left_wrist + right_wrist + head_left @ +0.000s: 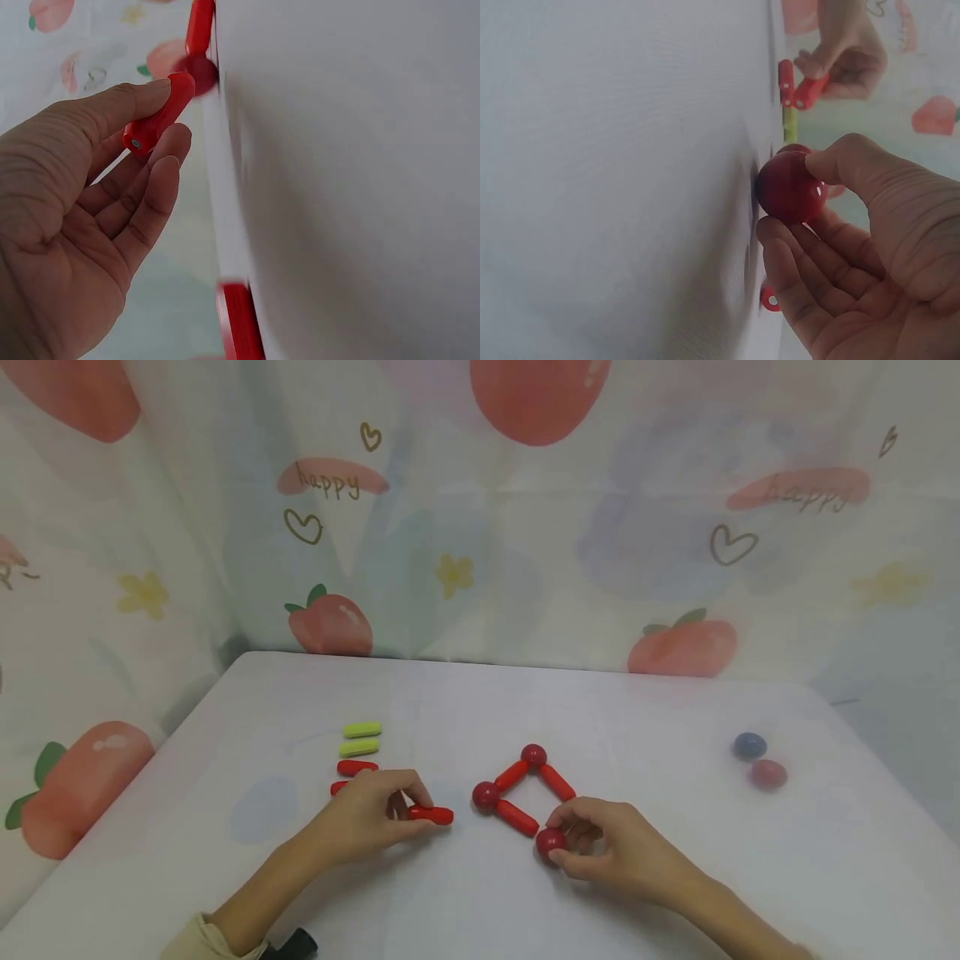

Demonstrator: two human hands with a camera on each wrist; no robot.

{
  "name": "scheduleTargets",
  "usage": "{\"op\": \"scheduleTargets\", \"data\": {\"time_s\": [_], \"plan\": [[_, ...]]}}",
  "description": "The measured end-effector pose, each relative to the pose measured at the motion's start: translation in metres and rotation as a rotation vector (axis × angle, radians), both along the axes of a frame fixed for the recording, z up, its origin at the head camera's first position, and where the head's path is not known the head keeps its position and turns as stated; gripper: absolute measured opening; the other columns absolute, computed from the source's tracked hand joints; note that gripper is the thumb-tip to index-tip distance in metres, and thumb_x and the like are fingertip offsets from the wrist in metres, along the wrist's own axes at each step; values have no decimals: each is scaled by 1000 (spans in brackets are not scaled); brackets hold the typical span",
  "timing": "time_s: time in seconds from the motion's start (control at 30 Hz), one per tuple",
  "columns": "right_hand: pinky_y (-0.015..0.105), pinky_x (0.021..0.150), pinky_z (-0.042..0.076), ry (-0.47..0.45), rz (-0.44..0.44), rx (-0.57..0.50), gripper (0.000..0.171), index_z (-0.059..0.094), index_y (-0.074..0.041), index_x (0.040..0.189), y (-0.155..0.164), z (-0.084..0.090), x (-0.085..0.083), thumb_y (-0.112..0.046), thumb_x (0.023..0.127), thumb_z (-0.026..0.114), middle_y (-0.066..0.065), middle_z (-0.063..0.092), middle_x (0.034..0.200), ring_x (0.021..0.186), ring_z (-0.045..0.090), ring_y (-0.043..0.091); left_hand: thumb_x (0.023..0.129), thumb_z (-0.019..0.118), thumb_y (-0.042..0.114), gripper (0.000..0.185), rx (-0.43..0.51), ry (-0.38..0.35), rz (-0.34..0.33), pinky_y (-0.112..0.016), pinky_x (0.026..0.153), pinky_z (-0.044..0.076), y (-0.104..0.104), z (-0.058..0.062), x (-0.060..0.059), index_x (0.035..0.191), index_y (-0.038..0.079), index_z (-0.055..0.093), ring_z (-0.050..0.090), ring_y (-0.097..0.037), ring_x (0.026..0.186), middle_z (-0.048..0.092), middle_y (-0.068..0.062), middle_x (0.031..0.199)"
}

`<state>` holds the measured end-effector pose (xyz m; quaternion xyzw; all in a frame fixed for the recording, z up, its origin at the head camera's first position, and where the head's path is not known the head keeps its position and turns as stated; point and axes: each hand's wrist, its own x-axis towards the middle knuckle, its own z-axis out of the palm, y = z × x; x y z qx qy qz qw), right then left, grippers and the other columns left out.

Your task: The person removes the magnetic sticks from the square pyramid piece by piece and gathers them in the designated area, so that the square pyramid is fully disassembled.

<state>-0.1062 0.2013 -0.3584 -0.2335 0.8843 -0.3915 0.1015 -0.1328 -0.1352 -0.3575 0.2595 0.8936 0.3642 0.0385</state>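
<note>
The left hand [371,814] pinches a red rod [431,814] between thumb and fingertips, holding it low over the bench [675,877] with its free end pointing toward the half-built figure. The left wrist view shows the rod gripped near one end, so the other end, likely magnetic, stays bare for joining.

The right hand [607,847] curls thumb and fingers round a red ball [551,843] that sits on the bench at the near end of a rod in the figure. This grip seems to steady the ball against the pull of the pieces.

The figure [521,789] lies between the two hands: two other balls and three rods laid flat in an open diamond shape, with the near left side still missing. The held rod is just beside that gap.

Left of the left hand lie spare rods in a column: two yellow-green rods [361,739] and red spares [356,767] beneath them, one partly hidden by the hand. Well apart at the right rest a blue ball [749,745] and a purple ball [768,773], touching or nearly so. A fruit-printed cloth [480,527] hangs behind.
</note>
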Motion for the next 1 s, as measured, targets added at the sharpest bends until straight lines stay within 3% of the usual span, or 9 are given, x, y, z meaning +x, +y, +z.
{"op": "scheduleTargets", "data": {"time_s": [0.23, 0.4, 0.63, 0.9, 1.0], "plan": [[23, 75, 56, 12, 12, -9, 27, 69, -13, 109, 1, 0, 0, -22, 87, 82, -10, 67, 92, 81, 62, 5, 81, 87, 11, 21, -11, 22, 91, -23, 64, 53, -55, -3, 5, 90, 19, 69, 58, -6, 70, 68, 11, 87], [23, 75, 56, 3, 6, 1, 27, 69, -13, 108, 1, 1, -1, -22, 86, 83, -10, 67, 91, 81, 61, 5, 81, 86, 11, 21, -36, 31, 113, -22, 61, 51, -77, -6, 6, 87, 19, 67, 57, -3, 67, 67, 13, 84], [23, 75, 56, 1, 1, 1, 27, 69, -13, 108, 1, -1, -1, -23, 86, 83, -10, 67, 91, 81, 61, 5, 80, 87, 11, 21, -122, 106, 84, -21, 60, 50, -81, -8, 1, 87, 19, 70, 54, 0, 66, 65, 15, 79], [23, 75, 56, 1, 5, -8, 27, 69, -13, 108, 1, -1, -1, -22, 86, 82, -10, 67, 91, 81, 62, 5, 78, 88, 13, 22, -174, 108, 112, -21, 59, 48, -78, -2, 2, 88, 21, 70, 54, 0, 67, 66, 15, 81], [23, 75, 56, 2, 10, -9, 27, 68, -13, 108, 0, -1, -2, -22, 86, 82, -10, 67, 91, 81, 62, 5, 77, 90, 14, 24, -197, 145, 112, -21, 58, 47, -74, 2, 4, 93, 20, 72, 52, 0, 67, 68, 13, 85]]}}
